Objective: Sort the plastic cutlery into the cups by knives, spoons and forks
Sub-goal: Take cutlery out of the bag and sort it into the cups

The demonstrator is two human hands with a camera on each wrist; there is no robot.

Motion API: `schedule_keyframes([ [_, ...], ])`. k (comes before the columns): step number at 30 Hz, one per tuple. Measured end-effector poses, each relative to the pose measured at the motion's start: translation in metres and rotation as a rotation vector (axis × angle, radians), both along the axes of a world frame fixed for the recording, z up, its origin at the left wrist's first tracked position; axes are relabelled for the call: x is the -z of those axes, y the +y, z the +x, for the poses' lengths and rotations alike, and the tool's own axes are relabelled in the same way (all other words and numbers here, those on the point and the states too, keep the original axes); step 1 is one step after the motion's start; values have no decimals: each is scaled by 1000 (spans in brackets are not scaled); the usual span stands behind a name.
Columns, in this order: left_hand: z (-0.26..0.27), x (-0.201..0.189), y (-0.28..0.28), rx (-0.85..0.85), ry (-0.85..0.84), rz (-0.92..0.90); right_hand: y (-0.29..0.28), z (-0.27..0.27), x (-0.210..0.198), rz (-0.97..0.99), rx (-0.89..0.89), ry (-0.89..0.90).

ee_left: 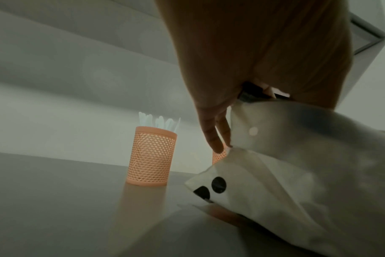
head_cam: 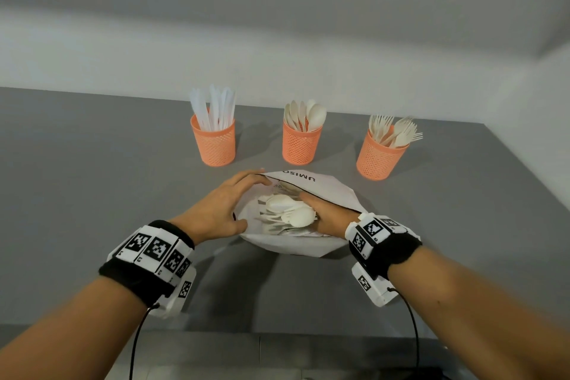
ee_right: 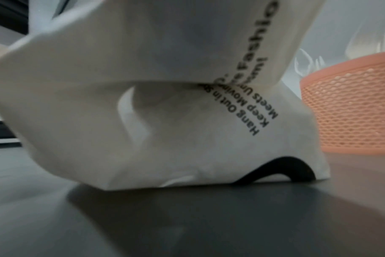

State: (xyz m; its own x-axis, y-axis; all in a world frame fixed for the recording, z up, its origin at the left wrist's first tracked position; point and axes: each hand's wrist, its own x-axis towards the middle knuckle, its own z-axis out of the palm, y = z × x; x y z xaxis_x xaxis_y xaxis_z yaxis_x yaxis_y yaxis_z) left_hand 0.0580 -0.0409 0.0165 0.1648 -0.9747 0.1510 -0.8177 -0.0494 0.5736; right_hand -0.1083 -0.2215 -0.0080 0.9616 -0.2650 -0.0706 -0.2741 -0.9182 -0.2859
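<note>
Tabletop (head_cam: 92, 163) bag (head_cam: 334, 191), cutlery (head_cam: 288, 210) in right fingers (head_cam: 307, 197)

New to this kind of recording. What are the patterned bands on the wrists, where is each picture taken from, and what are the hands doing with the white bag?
No machine here: a person works bare-handed. The patterned wrist bands carry small cameras. The head view looks down from above; the other two look along each hand. On the grey table stand a cup of knives, a cup of spoons and a cup of forks, all orange mesh. Nearer lies a white paper bag with loose cutlery inside. The left hand rests on the bag's rim, spreading its mouth; the right hand reaches inside onto the cutlery, fingers hidden, so a grip cannot be confirmed.
</note>
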Motion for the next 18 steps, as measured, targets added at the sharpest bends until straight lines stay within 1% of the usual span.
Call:
schedule_keyframes([
  [2,1,-1,-2,-72,-76,-63,-1,1,2,30,62,-29],
  [4,-1,-2,-7,-163,-141,-165,1,4,0,-5,90,-54],
  [5,-3,-4,-10,-201,-145,-205,2,5,-3,7,95,-49],
  [7,-6,-6,-15,-256,-129,-254,5,8,-7,117,105,-33],
  [9,-12,-8,-17,-266,-116,-293,10,9,-11,155,94,-22],
  [13,-20,-6,-18,-186,-63,-305,26,18,-9,66,48,-6],
  [15,-14,-7,-15,-182,-94,-297,28,22,-5,19,52,34],
  [18,4,-12,-8,-236,-209,-276,20,14,-12,148,128,-24],
])
